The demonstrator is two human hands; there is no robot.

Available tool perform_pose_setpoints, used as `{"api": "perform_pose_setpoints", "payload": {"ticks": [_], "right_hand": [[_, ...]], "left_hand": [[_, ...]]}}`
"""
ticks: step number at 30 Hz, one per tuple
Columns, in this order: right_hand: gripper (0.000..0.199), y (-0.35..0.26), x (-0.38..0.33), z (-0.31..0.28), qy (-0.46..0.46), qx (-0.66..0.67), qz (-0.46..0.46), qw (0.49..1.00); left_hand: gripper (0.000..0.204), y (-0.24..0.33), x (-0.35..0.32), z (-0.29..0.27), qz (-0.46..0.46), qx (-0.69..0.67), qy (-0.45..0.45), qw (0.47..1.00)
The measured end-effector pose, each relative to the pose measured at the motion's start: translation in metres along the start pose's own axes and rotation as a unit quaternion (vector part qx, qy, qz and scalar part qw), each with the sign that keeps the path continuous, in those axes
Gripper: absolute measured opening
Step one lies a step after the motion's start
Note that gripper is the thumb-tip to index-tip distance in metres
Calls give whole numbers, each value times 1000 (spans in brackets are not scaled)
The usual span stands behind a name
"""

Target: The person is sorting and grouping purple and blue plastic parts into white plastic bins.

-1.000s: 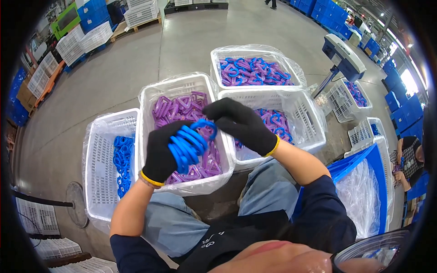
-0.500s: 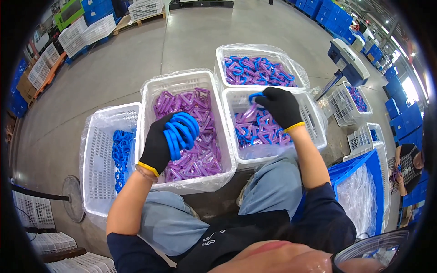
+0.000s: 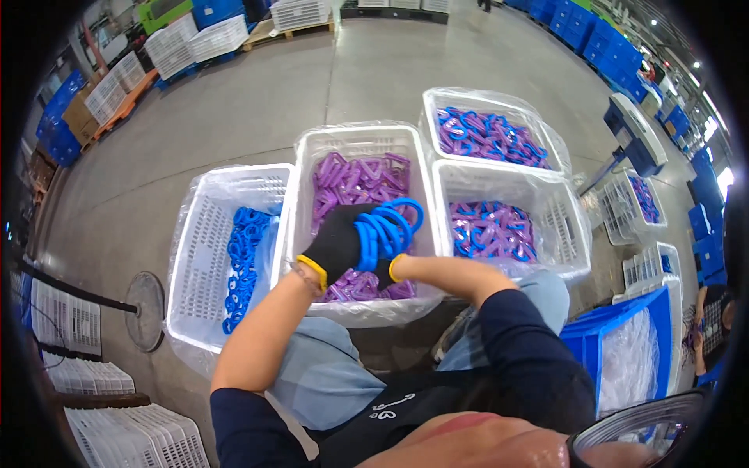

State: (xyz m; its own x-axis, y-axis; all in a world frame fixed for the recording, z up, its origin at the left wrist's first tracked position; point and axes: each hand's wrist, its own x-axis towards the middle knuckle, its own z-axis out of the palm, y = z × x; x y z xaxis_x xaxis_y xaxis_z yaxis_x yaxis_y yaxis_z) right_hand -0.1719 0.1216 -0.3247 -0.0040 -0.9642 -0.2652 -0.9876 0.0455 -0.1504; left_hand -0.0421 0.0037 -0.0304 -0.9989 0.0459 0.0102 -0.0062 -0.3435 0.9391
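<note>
My left hand (image 3: 339, 243), in a black knit glove with a yellow cuff, is closed round several blue plastic rings (image 3: 399, 221). It hovers over the middle white crate (image 3: 299, 195), which is lined with clear film and holds translucent purple triangular pieces (image 3: 367, 181). My right hand (image 3: 385, 273), gloved the same way, reaches low into that crate, beside and below the rings. Its fingers are hidden, so what they touch cannot be seen. Purple triangles lie right under both hands.
Loose blue rings (image 3: 243, 249) fill part of the left crate (image 3: 178, 265). Mixed blue and purple pieces (image 3: 491, 234) lie in the right crate (image 3: 579, 226), with another mixed crate (image 3: 429, 117) behind it. A scale display (image 3: 633, 134) stands at right, near a blue bin (image 3: 585, 343).
My right hand has left the right crate, where it held a blue-and-purple piece, and come left to the middle crate. The view has shifted left; my left hand still holds the rings.
</note>
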Motion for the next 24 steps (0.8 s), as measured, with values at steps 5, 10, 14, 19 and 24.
{"api": "perform_pose_setpoints", "payload": {"ticks": [5, 10, 14, 19, 24], "right_hand": [[79, 7, 22, 78, -68, 157, 119, 978], [53, -77, 75, 43, -169, 19, 1, 985], [47, -11, 48, 105, -57, 24, 109, 992], [54, 22, 26, 64, 155, 171, 41, 972], [58, -7, -41, -128, 202, 108, -173, 958]], "left_hand": [[25, 1, 20, 14, -105, -398, -107, 905], [26, 27, -44, -2, 45, 40, 75, 995], [27, 28, -7, 29, 125, 179, 50, 975], [27, 21, 8, 27, 204, 314, 99, 922], [28, 26, -12, -8, 80, -288, 2, 954]]}}
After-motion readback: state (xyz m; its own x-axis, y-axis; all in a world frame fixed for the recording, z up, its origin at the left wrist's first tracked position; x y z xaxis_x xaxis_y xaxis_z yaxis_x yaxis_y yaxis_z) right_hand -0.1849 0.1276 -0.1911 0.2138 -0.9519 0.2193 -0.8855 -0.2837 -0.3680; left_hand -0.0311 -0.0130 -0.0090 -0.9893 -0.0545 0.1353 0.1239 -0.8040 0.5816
